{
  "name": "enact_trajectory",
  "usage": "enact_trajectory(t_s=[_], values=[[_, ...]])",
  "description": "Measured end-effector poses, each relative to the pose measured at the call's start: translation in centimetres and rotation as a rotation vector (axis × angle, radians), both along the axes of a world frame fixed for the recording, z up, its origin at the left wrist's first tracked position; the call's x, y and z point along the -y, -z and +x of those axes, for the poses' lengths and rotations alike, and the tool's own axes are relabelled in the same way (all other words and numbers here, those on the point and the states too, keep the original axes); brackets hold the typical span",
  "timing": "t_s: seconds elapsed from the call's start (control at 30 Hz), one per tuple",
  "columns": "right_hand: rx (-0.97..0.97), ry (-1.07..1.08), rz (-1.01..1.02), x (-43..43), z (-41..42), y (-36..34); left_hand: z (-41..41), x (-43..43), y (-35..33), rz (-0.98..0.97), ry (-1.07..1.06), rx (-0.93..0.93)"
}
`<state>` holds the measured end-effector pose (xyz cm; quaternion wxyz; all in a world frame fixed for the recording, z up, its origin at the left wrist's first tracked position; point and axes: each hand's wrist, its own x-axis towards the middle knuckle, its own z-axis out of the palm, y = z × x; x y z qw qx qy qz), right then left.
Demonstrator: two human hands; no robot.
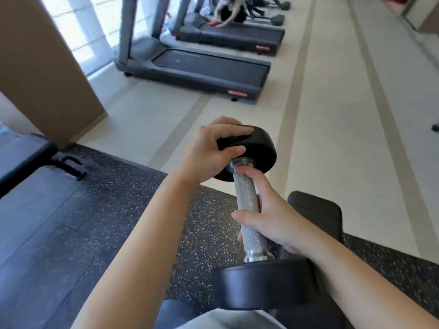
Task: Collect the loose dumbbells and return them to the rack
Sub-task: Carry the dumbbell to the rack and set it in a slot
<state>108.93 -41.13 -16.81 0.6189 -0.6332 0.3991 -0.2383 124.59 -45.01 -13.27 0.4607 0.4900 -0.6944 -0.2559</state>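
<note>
A gym: pale floor [332, 115] with grey stripes fills the upper right of the frame, a dark speckled mat [95, 222] the lower left, and two treadmills [204, 67] stand across the top centre beside a brown pillar [42, 67] at upper left. A black bench [21, 155] edges in at mid left. In this one head view, a dumbbell [245, 200] sits in the centre and lower centre, held off the ground and slanted, with one black head toward the floor stripes and the other low, near the person's body. The left hand [213, 148] grips the far head, fingers curled over its top edge and thumb beneath. The right hand [266, 214] wraps the knurled handle from the right side, fingers curled round it, index finger up by the collar. So the dumbbell lies between and inside both hands. As for progress, I judge this one collected but not yet returned: no rack shows anywhere in frame. Dark, blurred shapes at the top right may be more dumbbells, but that cannot be told.
</note>
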Motion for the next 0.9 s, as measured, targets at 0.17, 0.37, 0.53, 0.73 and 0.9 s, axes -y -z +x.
enact_trajectory(t_s=[0.17, 0.37, 0.53, 0.73, 0.9], values=[[-0.113, -0.111, -0.181, -1.0, 6.7, -0.2, 7.3, -3.6, -0.2, -0.044, -0.157, -0.016], [-0.120, -0.308, -0.156, -4.0, 18.0, -0.3, 18.7, -9.8, 0.0, -0.035, -0.381, -0.004], [-0.119, -0.489, -0.084, -7.7, 27.8, -0.3, 28.1, -16.2, 1.0, -0.003, -0.582, -0.044], [-0.103, -0.691, -0.047, -12.9, 37.9, 0.0, 36.6, -23.3, 1.8, 0.009, -0.804, -0.015], [-0.145, -0.907, -0.101, -16.3, 44.9, 0.6, 41.7, -29.5, 3.0, 0.013, -1.036, -0.071]])
